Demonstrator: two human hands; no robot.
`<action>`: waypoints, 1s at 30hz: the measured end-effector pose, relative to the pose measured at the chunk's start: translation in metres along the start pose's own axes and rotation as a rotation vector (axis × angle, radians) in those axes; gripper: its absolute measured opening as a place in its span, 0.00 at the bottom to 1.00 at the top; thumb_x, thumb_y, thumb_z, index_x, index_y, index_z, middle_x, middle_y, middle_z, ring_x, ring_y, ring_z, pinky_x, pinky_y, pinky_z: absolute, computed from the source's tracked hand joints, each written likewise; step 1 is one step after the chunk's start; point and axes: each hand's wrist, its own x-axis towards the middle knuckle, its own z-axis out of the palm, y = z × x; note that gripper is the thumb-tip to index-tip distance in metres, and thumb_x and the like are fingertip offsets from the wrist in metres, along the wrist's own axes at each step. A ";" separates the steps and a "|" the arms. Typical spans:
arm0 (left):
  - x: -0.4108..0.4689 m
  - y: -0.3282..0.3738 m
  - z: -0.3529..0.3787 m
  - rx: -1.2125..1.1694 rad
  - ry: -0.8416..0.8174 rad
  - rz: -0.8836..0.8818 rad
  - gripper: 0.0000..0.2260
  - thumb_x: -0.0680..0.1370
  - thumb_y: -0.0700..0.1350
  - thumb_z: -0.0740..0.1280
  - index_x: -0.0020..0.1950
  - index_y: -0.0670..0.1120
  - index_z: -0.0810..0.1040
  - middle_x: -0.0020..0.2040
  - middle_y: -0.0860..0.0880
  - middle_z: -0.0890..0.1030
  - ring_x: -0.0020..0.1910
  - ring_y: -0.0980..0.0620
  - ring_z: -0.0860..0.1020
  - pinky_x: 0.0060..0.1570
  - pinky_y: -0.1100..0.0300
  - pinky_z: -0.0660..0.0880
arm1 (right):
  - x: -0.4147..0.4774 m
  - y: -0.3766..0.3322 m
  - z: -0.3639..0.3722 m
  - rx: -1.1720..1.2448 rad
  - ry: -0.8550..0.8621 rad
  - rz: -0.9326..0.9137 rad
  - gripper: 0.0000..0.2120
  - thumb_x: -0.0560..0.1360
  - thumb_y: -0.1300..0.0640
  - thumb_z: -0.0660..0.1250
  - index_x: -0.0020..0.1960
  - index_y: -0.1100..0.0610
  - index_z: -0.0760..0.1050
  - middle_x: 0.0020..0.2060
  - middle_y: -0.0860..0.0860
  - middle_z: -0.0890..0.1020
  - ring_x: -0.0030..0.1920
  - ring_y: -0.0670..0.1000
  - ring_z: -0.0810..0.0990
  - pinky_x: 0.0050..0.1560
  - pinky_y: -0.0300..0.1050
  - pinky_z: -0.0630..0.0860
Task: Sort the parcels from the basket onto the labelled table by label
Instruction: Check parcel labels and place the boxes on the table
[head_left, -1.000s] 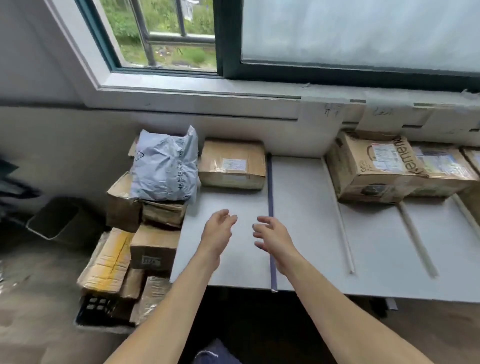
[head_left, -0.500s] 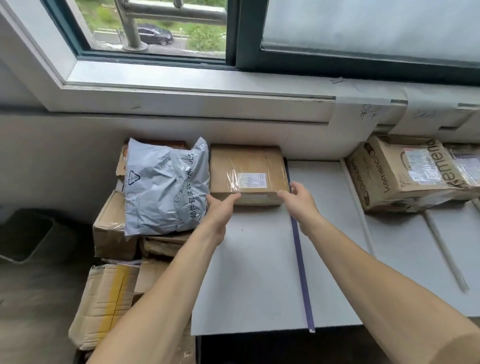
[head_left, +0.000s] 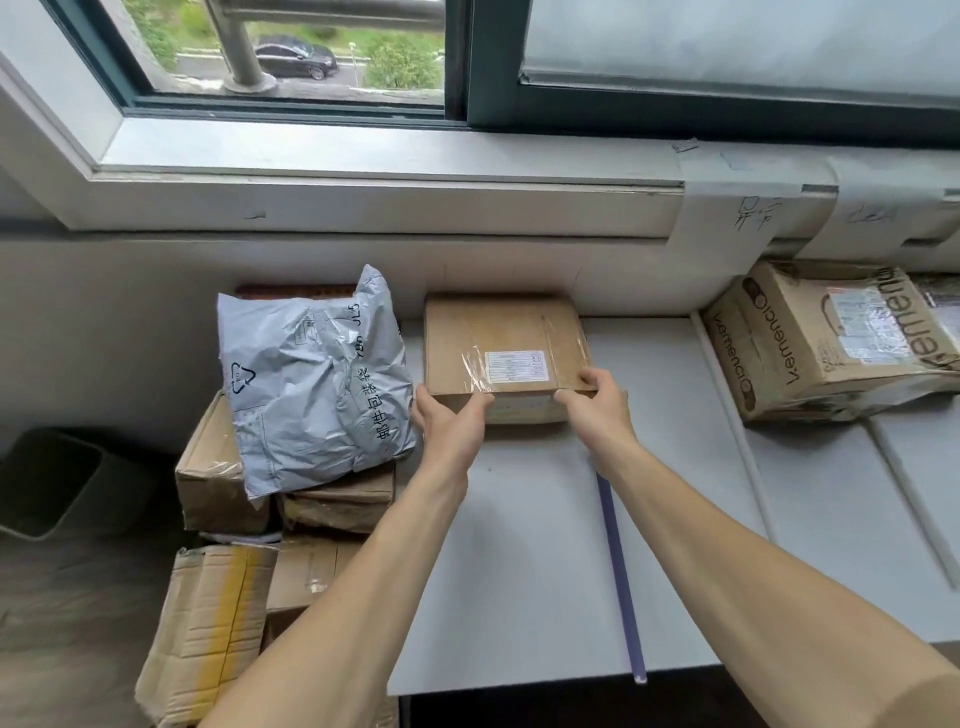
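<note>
A flat brown cardboard parcel (head_left: 501, 343) with a white label lies at the back of the white table (head_left: 524, 571), in its leftmost section against the wall. My left hand (head_left: 449, 421) grips its near left corner and my right hand (head_left: 597, 402) grips its near right corner. A grey plastic mailer bag (head_left: 311, 379) rests on a pile of cardboard boxes (head_left: 218, 597) left of the table; the basket beneath them is hidden.
A blue strip (head_left: 621, 582) and white strips divide the table into sections. A printed brown carton (head_left: 826, 338) sits in the section to the right. Handwritten paper labels (head_left: 753, 213) hang on the wall below the window sill. A dark bin (head_left: 47, 483) stands on the floor at left.
Both hands reached forward from the table's middle to the brown parcel and closed on its near corners. The camera moved closer.
</note>
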 end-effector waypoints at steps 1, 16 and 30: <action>-0.005 0.003 0.002 0.003 0.014 0.017 0.44 0.79 0.50 0.71 0.85 0.48 0.45 0.84 0.50 0.46 0.82 0.50 0.53 0.77 0.52 0.54 | -0.001 0.001 -0.002 0.018 0.013 0.000 0.25 0.77 0.57 0.70 0.74 0.53 0.70 0.71 0.53 0.70 0.64 0.52 0.73 0.58 0.43 0.70; -0.118 0.031 0.028 0.000 0.204 0.286 0.38 0.77 0.44 0.73 0.80 0.46 0.54 0.73 0.47 0.59 0.73 0.50 0.63 0.73 0.56 0.62 | -0.054 0.002 -0.087 0.404 -0.069 -0.175 0.16 0.65 0.53 0.70 0.53 0.49 0.78 0.61 0.55 0.79 0.58 0.53 0.82 0.63 0.56 0.80; -0.247 0.047 0.073 -0.383 0.289 0.359 0.34 0.58 0.67 0.77 0.53 0.48 0.71 0.50 0.46 0.78 0.44 0.46 0.76 0.43 0.51 0.72 | -0.114 0.019 -0.233 0.533 0.100 -0.459 0.08 0.76 0.64 0.69 0.50 0.51 0.76 0.52 0.53 0.80 0.53 0.52 0.81 0.56 0.50 0.79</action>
